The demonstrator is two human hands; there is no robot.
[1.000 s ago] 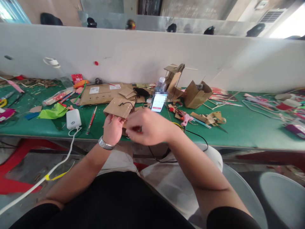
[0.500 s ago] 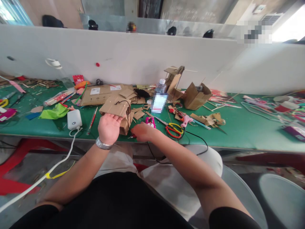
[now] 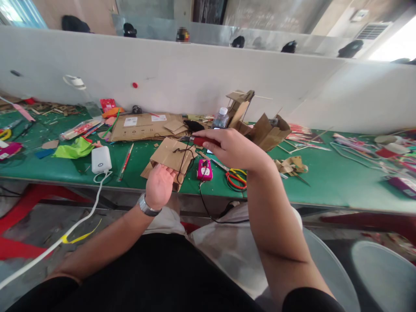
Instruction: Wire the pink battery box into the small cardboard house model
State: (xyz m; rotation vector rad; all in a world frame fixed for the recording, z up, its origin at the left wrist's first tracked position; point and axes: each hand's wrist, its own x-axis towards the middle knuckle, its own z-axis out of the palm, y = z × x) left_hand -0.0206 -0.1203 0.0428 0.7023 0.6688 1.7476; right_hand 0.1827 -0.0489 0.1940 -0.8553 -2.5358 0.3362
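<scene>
My left hand [image 3: 160,185] is palm up, with its fingertips at the near edge of a small brown cardboard box [image 3: 169,152] and partly tucked under its top panel. The box rests tilted by the table's front edge, and a black cord [image 3: 186,158] loops over its right side. My right hand [image 3: 235,147] is raised to the right of the box, fingers wrapped around a red-handled tool [image 3: 206,142]. Its short metal tip points left, over the box's far right corner; its exact kind is unclear. A magenta power socket [image 3: 204,171] sits between my hands.
Scissors [image 3: 236,178] with red and yellow handles lie below my right forearm. A white power bank [image 3: 101,159] with a cable is on the left, near green cloth [image 3: 74,149]. Flattened cardboard [image 3: 139,130], a bottle [image 3: 221,118] and an open cardboard box [image 3: 268,132] stand behind.
My right hand has risen from the table's front edge to the upper right, carrying the red-handled tool. The cardboard box has shifted right and tipped, with my left hand moving along with it.
</scene>
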